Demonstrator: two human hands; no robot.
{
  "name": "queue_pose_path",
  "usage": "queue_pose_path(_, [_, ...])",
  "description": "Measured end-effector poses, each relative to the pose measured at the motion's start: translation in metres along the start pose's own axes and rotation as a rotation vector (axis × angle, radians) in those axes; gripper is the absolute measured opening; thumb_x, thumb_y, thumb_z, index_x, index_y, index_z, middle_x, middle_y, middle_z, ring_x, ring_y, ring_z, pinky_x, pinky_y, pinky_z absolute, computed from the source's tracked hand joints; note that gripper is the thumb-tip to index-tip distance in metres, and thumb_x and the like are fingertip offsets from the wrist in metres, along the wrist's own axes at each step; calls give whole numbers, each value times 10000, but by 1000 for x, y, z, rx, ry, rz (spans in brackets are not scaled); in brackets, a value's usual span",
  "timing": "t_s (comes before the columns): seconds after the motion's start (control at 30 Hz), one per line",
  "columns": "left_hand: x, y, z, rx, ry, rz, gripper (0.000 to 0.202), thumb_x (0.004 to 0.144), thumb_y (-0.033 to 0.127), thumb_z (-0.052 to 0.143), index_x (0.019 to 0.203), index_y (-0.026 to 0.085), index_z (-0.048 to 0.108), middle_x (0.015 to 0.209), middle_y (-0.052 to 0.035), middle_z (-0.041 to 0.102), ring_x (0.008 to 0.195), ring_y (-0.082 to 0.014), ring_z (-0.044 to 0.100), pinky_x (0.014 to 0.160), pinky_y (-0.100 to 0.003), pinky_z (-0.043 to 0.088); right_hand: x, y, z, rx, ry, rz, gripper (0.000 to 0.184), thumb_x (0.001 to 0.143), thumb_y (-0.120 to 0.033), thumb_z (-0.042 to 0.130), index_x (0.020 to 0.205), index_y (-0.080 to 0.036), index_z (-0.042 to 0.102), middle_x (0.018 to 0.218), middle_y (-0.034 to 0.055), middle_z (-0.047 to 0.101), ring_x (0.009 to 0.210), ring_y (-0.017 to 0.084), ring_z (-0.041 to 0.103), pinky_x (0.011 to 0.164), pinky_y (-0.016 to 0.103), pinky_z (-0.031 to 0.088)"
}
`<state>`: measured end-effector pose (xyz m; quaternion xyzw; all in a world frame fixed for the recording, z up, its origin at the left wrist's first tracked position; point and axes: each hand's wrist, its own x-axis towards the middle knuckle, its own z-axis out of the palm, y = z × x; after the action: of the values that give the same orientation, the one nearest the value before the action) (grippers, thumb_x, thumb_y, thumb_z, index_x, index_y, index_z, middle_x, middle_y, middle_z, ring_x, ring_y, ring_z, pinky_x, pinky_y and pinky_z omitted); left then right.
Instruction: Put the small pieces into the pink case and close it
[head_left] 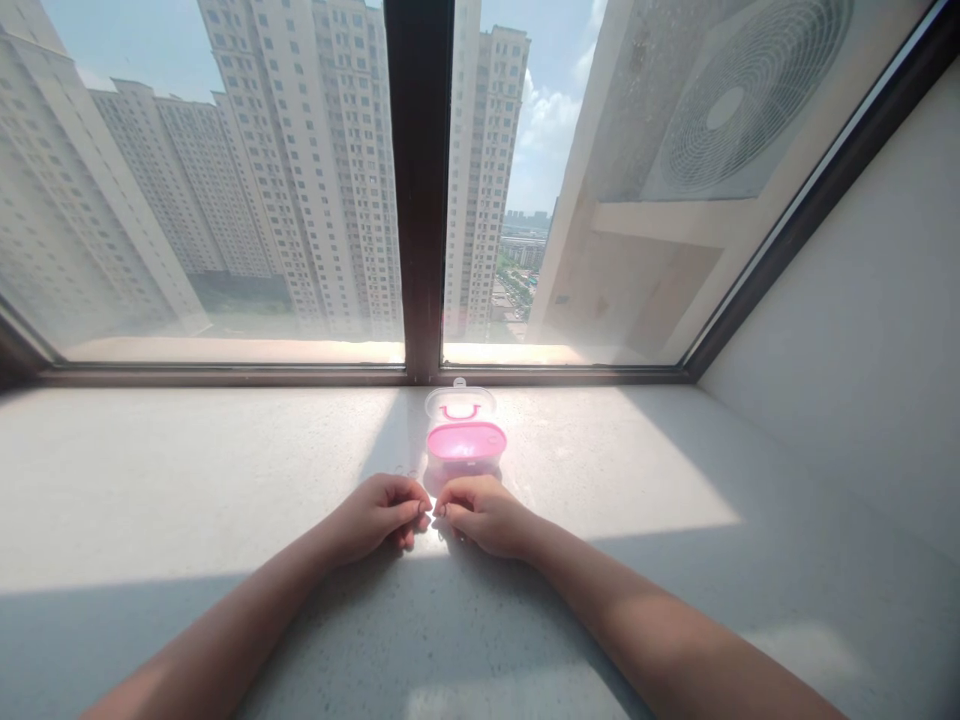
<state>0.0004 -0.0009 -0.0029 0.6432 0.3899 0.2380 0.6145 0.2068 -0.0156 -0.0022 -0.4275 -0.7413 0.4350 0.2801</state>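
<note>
My left hand [386, 515] and my right hand [484, 512] meet just above the pale speckled windowsill, thumb and forefinger of each pinched together, fingertips almost touching. Whatever lies between the fingertips is too small and glary to name. Directly beyond them stands a small oval box [466, 452] with a pink rim and whitish sides. Its clear lid [435, 402], with a pink handle [460, 414], is tipped back toward the window. A few tiny clear ring-like bits [407, 471] show faintly on the sill behind my left hand.
A window with a dark frame [424, 200] rises behind the sill [187, 470], its post just behind the box. A white wall [847, 300] closes off the right side. Bright sunlight and shadow bands cross the sill. Outside are tall buildings and an air-conditioner unit.
</note>
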Motion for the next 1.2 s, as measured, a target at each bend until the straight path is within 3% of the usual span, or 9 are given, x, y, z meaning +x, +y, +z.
queue_pose_path(1.2, [0,1,1,34,4,4,179,806,283,536,797,116,602,705,-35,628,539,-107,559,512,-223,430,0,1,-1,-82,7,-46,174,787,-111,509,789,-156,677,554,-32,560,517,84,477,523,191,359])
